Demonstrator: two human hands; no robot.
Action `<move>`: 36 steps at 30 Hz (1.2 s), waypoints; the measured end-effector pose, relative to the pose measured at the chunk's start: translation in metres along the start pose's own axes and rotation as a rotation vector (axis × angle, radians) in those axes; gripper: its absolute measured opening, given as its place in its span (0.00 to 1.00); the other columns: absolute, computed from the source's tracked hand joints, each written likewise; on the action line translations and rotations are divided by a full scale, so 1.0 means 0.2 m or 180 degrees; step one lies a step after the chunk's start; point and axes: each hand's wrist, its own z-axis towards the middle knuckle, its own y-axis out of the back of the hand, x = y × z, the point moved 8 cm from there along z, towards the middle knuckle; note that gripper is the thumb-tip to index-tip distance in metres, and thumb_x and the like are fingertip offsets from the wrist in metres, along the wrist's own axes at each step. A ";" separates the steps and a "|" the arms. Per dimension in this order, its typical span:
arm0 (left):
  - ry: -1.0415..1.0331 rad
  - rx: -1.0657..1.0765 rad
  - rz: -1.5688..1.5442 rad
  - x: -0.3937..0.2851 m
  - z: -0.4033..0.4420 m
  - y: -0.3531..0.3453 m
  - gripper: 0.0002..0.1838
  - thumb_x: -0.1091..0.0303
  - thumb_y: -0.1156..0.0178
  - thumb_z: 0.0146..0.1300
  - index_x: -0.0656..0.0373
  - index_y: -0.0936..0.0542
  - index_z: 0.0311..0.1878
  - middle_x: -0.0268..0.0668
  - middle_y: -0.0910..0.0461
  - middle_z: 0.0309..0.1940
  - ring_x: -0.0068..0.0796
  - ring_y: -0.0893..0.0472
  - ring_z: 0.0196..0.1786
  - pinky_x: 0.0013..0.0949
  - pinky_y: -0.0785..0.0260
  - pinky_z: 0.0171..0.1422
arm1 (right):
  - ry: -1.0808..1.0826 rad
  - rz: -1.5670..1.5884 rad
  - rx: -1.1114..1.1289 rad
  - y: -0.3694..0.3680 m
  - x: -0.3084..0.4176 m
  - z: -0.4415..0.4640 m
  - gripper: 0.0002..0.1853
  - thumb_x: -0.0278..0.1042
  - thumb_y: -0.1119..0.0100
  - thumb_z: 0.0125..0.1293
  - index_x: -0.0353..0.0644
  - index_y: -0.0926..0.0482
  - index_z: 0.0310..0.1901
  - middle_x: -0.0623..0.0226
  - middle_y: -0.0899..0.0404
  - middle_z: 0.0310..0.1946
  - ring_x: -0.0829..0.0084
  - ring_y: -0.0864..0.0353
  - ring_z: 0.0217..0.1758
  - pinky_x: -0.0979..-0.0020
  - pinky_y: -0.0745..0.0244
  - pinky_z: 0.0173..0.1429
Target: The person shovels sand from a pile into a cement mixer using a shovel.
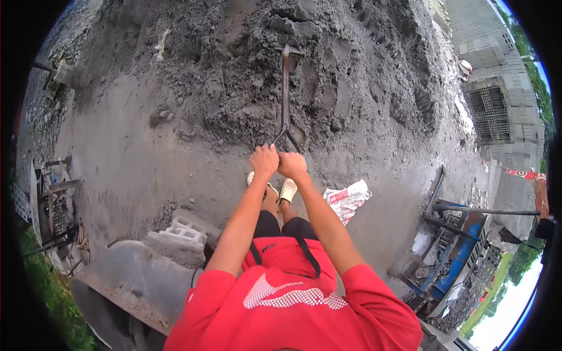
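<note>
I'm seeing an outdoor block-making or masonry yard: a big heap of grey sand or gravel [363, 76] is lying open, hollow concrete blocks [182, 231] are sitting nearby, stacked block walls [515, 76] are standing right, blue metal machinery [465, 248] is resting below them.

No word or number is reading clearly; the white sack [350, 199], lying on the ground [225, 205], is bearing red print, too small and creased to make out; the red shirt [287, 324] is showing a large white patterned swoosh; the red strip [523, 174] by the block wall [518, 117] is carrying a white ring-like mark.
</note>
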 end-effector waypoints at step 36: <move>0.0753 0.3607 -0.3647 -1.43 0.14 -0.36 0.40 0.26 0.67 0.60 0.47 0.35 0.63 0.30 0.27 0.52 0.25 0.29 0.51 0.32 0.40 0.56 | -0.2940 0.6977 -0.2487 1.33 -0.69 -0.54 0.09 0.43 0.45 0.64 0.47 0.29 0.37 0.68 0.26 0.28 0.66 0.26 0.36 0.65 0.29 0.47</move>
